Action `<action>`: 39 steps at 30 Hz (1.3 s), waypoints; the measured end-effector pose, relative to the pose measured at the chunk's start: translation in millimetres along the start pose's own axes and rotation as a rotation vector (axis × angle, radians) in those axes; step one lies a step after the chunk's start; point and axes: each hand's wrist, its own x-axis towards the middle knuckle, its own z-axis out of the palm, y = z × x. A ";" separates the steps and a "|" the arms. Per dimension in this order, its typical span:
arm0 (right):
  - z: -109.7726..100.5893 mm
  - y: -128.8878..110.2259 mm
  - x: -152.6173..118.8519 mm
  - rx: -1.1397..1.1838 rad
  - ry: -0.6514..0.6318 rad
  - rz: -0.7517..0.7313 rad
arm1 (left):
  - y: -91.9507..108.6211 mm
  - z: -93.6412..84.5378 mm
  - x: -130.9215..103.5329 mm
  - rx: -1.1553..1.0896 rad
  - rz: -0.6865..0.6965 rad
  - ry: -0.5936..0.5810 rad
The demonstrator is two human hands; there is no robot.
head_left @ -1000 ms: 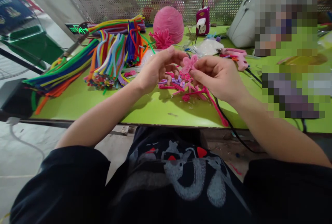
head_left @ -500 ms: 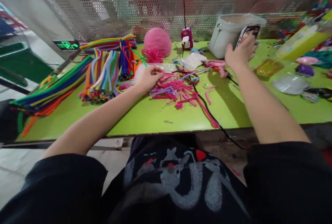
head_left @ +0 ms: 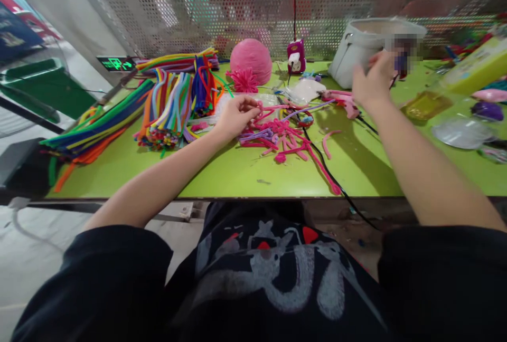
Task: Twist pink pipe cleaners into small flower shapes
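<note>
My left hand (head_left: 236, 115) pinches a pink pipe cleaner (head_left: 259, 111) between thumb and fingertips, just above the table. Right below it lies a loose pile of pink pipe cleaners (head_left: 287, 131), with a few purple pipe cleaners (head_left: 257, 135) among them. My right hand (head_left: 374, 81) is raised in front of a phone (head_left: 402, 59) that leans on a grey bucket (head_left: 348, 49). Its thumb and fingers look apart, with nothing visible between them, though motion blurs them. Whether it touches the screen I cannot tell. Close to that hand lies a pink glue gun (head_left: 346, 102).
Bundles of coloured pipe cleaners (head_left: 168, 107) lie on the left of the green table (head_left: 222, 183). A pink ball (head_left: 251, 59) and a purple power socket (head_left: 296, 57) stand at the back, before a perforated metal panel (head_left: 178, 9). A black cord (head_left: 330, 170) runs over the front edge.
The view has turned a little, so everything sits further right or left in it. My right hand's fingers have drawn in from the phone, whose picture has changed. My left hand keeps its pinch.
</note>
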 end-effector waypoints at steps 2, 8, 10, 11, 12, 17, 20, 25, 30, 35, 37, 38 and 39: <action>9.1 -35.1 -15.3 0.032 -0.027 -0.002 | 3.6 1.7 -6.5 -0.029 -0.029 -0.038; 37.8 -126.7 -58.9 0.268 -0.326 -0.328 | 12.8 10.2 -24.3 -0.127 -0.036 -0.104; 42.9 -132.9 -64.4 0.344 -0.288 -0.294 | 11.2 10.5 -23.2 -0.129 -0.032 -0.133; 45.2 -132.0 -65.7 0.378 -0.264 -0.273 | 10.0 9.6 -21.5 -0.120 -0.034 -0.146; 47.6 -129.6 -66.6 0.415 -0.253 -0.253 | 8.7 8.1 -19.3 -0.103 -0.042 -0.162; 58.8 -117.6 -69.4 0.609 -0.347 -0.171 | 7.4 -4.3 -10.6 0.008 -0.095 -0.368; 61.0 -117.0 -69.9 0.663 -0.365 -0.176 | 8.9 -7.9 -10.9 0.055 -0.046 -0.425; 58.3 -116.8 -67.5 0.664 -0.444 -0.221 | 11.4 -3.2 -15.1 0.031 -0.054 -0.365; 54.8 -118.2 -67.4 0.650 -0.419 -0.223 | 12.8 -0.3 -16.9 -0.024 -0.101 -0.332; 51.0 -122.3 -68.9 0.628 -0.413 -0.234 | 10.1 -4.1 -15.1 -0.059 -0.117 -0.359; 50.7 -123.3 -69.8 0.631 -0.405 -0.225 | 9.0 -6.5 -13.5 -0.057 -0.122 -0.369; 51.1 -123.3 -70.4 0.641 -0.412 -0.214 | 8.8 -7.5 -12.8 -0.045 -0.114 -0.385; 51.8 -123.1 -70.9 0.659 -0.428 -0.203 | 8.6 -8.4 -12.1 -0.029 -0.095 -0.403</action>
